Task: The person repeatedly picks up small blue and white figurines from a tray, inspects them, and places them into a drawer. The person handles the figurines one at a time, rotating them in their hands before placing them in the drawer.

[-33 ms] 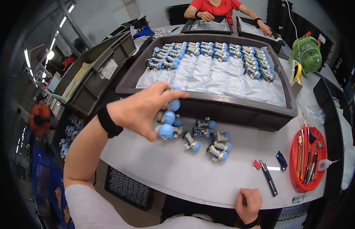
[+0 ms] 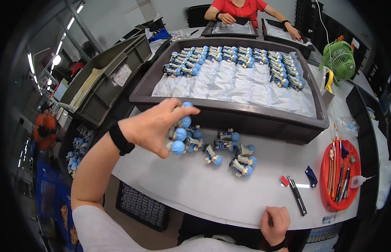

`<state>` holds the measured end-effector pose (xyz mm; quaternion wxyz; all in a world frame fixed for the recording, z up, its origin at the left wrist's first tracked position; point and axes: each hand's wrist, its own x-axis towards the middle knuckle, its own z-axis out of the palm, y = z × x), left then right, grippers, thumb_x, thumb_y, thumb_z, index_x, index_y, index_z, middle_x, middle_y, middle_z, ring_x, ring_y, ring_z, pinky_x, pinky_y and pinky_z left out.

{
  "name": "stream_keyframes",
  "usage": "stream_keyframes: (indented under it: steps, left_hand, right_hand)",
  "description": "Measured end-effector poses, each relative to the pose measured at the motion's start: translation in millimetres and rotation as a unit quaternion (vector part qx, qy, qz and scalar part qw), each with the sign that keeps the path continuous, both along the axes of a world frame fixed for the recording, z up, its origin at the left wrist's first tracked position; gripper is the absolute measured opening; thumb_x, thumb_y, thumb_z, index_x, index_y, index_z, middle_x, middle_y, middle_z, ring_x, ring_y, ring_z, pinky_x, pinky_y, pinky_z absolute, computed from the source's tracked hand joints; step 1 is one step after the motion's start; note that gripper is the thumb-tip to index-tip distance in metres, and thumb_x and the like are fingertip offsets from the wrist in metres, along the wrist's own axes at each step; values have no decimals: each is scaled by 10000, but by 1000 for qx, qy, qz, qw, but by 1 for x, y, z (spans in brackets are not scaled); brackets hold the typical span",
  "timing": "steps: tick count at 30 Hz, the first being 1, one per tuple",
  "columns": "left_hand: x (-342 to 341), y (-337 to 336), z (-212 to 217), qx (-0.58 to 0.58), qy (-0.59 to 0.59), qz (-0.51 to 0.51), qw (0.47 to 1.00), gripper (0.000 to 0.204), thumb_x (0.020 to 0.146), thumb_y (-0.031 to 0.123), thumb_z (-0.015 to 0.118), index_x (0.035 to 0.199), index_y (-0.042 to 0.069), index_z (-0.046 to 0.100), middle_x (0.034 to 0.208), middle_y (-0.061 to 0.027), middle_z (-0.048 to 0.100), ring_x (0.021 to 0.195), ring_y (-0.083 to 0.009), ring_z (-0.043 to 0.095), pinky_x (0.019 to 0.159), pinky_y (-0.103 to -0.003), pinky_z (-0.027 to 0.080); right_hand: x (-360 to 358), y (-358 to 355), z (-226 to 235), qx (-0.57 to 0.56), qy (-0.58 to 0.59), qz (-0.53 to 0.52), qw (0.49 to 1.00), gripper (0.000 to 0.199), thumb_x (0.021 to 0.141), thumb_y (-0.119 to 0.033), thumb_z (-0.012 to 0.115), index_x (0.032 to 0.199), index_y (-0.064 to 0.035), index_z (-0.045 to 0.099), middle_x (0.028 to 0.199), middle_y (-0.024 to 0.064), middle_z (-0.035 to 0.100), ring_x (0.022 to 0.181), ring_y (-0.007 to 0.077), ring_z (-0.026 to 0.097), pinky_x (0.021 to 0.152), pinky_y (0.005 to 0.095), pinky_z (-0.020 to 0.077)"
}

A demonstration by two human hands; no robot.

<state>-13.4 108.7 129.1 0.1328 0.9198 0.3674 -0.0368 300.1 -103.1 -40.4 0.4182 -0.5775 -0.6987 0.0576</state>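
My left hand [image 2: 153, 126] is closed round a row of several small figurines [image 2: 179, 134] with light blue heads, held just above the white table in front of the big tray. Fingers and thumb hide part of their bodies. Right beside this hand, more figurines [image 2: 194, 144] stand or lie on the table, and a loose group of the same kind [image 2: 241, 161] lies further right. My right hand [image 2: 275, 224] rests at the table's near edge, its fingers curled in, with nothing visible in them.
Beyond my hands stands a large dark tray [image 2: 229, 110] lined with white sheeting, with rows of figurines inside. To the right are a black pen-like tool [image 2: 297, 195], a red basket [image 2: 323, 185] of brushes and a green fan [image 2: 339, 61]. A person in red [image 2: 237, 10] works across the table.
My left hand has moved slightly down and left with the figurines, uncovering more of those on the table beside it. My right hand stays at the table edge.
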Motion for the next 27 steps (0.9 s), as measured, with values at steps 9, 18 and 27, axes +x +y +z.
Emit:
stream_keyframes:
  steps: [9, 18, 27]
  left_hand:
    - [-86, -14, -96, -8, 86, 137, 987, 995, 430, 248, 748, 1325, 87, 345, 1101, -261, 422, 1014, -416, 439, 889, -424, 405]
    - [-49, -13, -119, -40, -5, 113, 993, 1117, 497, 292, 753, 1417, 77, 158, 1237, -285, 350, 1141, -429, 357, 978, -448, 335]
    - [14, -15, 19, -60, -121, -5, 991, 630, 648, 270, 801, 1154, -4, 543, 1049, -149, 605, 938, -271, 597, 821, -340, 474]
  right_hand:
    - [-2, 1, -3, 9, -7, 5, 1000, 171, 684, 71, 611, 832, -9, 582, 711, 109, 570, 592, 257, 506, 524, 335, 403]
    - [-1, 1, -5, 10, -12, 2, 1000, 186, 648, 72, 630, 816, -4, 602, 695, 108, 581, 574, 262, 525, 504, 329, 411]
    - [4, 4, -3, 1, 16, 8, 1000, 179, 637, 29, 659, 799, -36, 624, 686, 71, 597, 568, 228, 540, 508, 302, 429]
